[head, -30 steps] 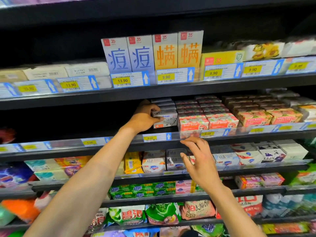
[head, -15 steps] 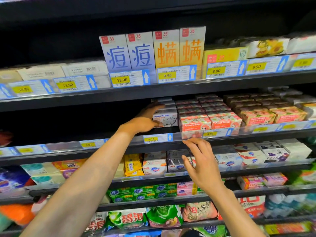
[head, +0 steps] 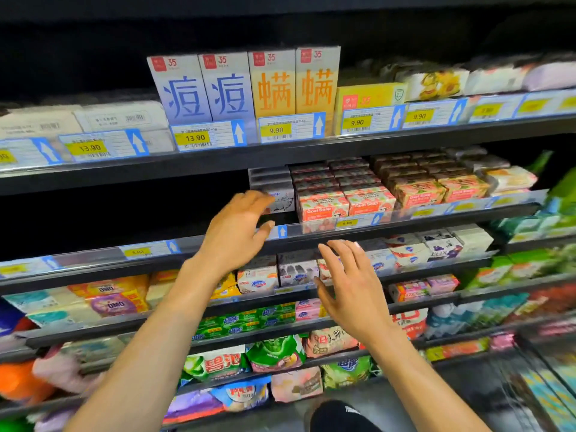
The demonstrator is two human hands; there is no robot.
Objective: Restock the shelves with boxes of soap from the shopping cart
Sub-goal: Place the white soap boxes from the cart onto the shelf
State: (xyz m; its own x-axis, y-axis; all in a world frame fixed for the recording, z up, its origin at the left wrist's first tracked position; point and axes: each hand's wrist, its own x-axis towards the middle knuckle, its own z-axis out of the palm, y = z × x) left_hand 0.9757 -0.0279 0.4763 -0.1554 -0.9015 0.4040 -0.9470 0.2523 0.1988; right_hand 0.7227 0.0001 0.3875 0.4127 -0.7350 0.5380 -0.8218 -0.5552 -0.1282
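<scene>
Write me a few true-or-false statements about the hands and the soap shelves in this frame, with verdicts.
1. The left hand holds nothing, fingers spread. True.
2. The right hand grips a soap box. False: it is open and empty.
3. The pale Goat Soap box stands left of the pink Goat Soap boxes. True.
4. The middle shelf is fully stocked left of the pale box. False: that stretch is dark, with no stock showing.
5. The tall blue-lettered boxes carry a 9.90 tag. False: the price tag below them reads 13.90.
</scene>
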